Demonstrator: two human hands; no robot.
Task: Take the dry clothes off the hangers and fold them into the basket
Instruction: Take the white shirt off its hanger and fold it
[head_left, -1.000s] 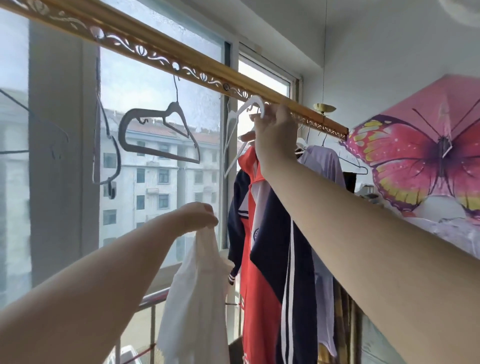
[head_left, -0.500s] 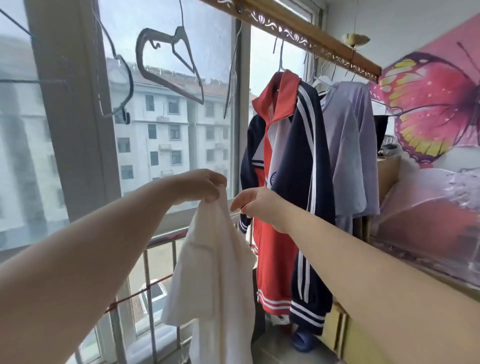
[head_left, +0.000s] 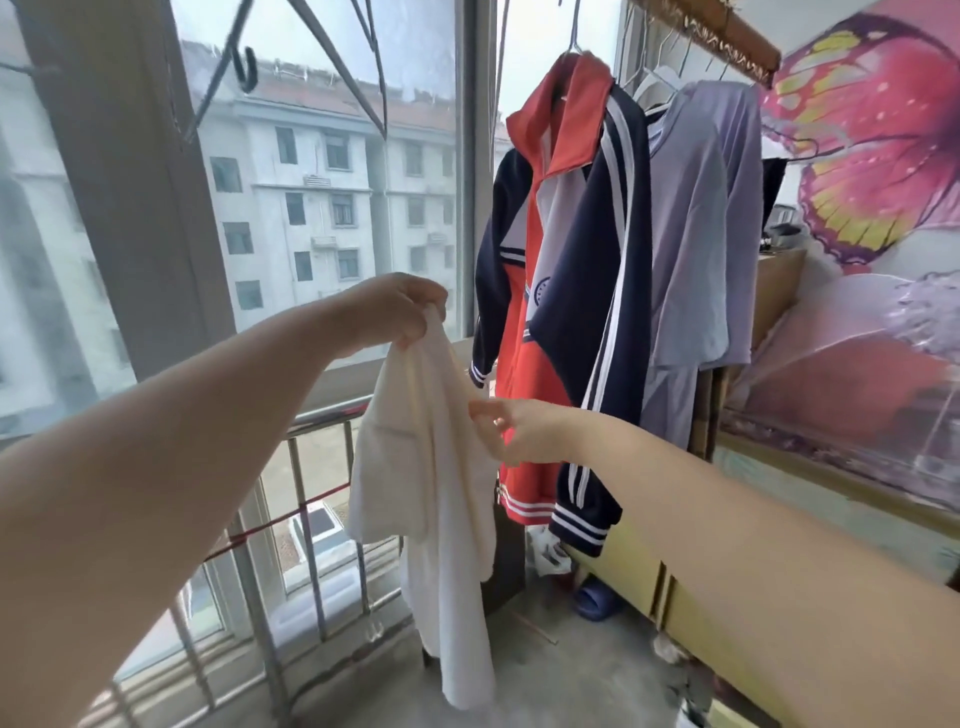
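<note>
A white shirt (head_left: 436, 499) hangs limp in front of me, pinched at its top by my left hand (head_left: 400, 309). My right hand (head_left: 511, 428) reaches in from the right and touches the shirt's right edge with thumb and fingers; I cannot tell if it grips the cloth. On the wooden rail (head_left: 711, 31) still hang a red and navy striped jacket (head_left: 566, 270) and a lilac shirt (head_left: 696, 228), each on a hanger. An empty dark hanger (head_left: 332, 57) hangs at the upper left. No basket is in view.
A metal railing (head_left: 306, 467) runs along the window on the left. A pink butterfly umbrella (head_left: 872, 171) leans at the right above a yellow cabinet (head_left: 649, 577). A blue slipper (head_left: 597, 603) lies on the concrete floor below the jacket.
My right hand left the rail and hanger, came down and now touches the white shirt's edge. My view tilted downward. The left hand kept hold of the shirt.
</note>
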